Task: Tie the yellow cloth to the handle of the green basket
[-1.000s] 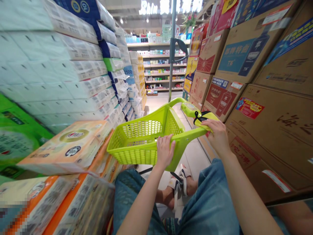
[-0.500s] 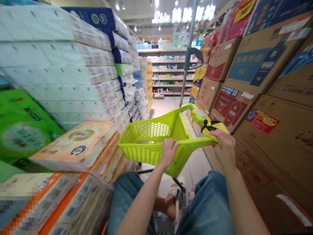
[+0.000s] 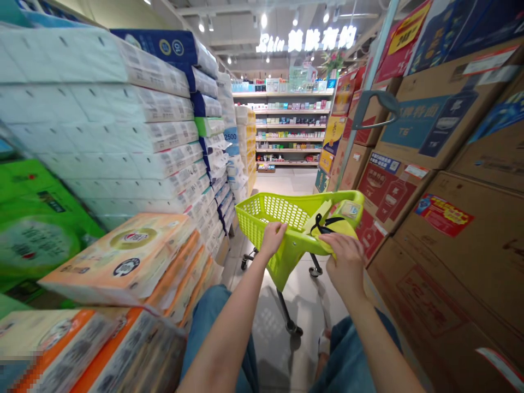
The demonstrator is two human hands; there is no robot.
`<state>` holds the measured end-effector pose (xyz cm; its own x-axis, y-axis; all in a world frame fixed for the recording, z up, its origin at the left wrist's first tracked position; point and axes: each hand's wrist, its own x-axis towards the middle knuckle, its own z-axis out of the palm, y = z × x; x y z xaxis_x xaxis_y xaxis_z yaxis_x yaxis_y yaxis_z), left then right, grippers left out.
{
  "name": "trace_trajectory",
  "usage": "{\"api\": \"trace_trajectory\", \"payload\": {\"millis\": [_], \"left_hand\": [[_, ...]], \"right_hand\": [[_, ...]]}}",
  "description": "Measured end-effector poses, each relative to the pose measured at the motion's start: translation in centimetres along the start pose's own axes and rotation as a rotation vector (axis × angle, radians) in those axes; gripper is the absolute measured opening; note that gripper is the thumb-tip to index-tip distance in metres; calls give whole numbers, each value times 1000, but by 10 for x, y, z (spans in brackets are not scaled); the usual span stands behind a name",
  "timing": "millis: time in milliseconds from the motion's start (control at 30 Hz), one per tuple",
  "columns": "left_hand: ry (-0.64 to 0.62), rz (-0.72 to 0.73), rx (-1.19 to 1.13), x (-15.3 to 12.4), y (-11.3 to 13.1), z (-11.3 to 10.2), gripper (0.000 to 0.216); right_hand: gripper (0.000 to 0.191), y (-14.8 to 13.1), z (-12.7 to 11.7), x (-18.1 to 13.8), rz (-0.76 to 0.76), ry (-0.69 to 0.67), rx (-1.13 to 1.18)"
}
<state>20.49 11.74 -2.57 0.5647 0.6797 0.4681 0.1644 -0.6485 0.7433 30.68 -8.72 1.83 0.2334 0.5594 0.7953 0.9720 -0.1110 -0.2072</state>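
Note:
A lime-green plastic shopping cart (image 3: 262,214) stands on wheels in the aisle ahead of me, its basket showing nothing inside. My left hand (image 3: 272,237) is wrapped over the near rim of the cart. My right hand (image 3: 346,261) grips the cart's right side, pressing a yellow folded item with a black strap (image 3: 327,225) against it. A grey pole with a curved handle (image 3: 374,103) rises from the cart's far side. My jeans-clad legs show below.
Stacked tissue packs (image 3: 123,131) wall the left side, with orange packs (image 3: 123,256) jutting out near my left knee. Cardboard cartons (image 3: 458,218) line the right. The tiled aisle floor (image 3: 282,180) runs toward product shelves (image 3: 286,131) at the back.
The cart has rolled forward and levelled out, its wheels now showing on the floor. Both arms have stretched out with it, hands still on its rim. The view has risen.

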Motion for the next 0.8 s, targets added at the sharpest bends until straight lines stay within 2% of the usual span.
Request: {"api": "trace_trajectory", "payload": {"millis": [133,233,367,500,567,633,700,733,800], "left_hand": [[-72,115,-82,-1,31,-12,39],[-63,177,-214,-7,49,-24,46],[-70,168,-304,-10,49,-51,56],[-26,145,-298,-18,41,-75,56],[-4,144,-290,-27,39,-83,50],[19,130,-288,-37,35,-90,46],[45,102,-296,-47,28,-97,45],[61,86,-301,-51,24,-101,43],[86,62,-311,-58,17,-110,42]], "right_hand": [[44,-38,21,19,-18,-122,-5],[35,-66,41,35,0,-200,-44],[37,-97,55,41,-37,-227,-42],[59,-112,51,14,-101,-221,-37],[68,-112,43,-4,-100,-232,-63],[75,-107,26,-15,-119,-300,-66],[79,-98,-6,-11,-188,-449,-9],[78,-93,-27,-2,-251,-567,47],[66,-81,-77,27,-284,-801,170]]}}
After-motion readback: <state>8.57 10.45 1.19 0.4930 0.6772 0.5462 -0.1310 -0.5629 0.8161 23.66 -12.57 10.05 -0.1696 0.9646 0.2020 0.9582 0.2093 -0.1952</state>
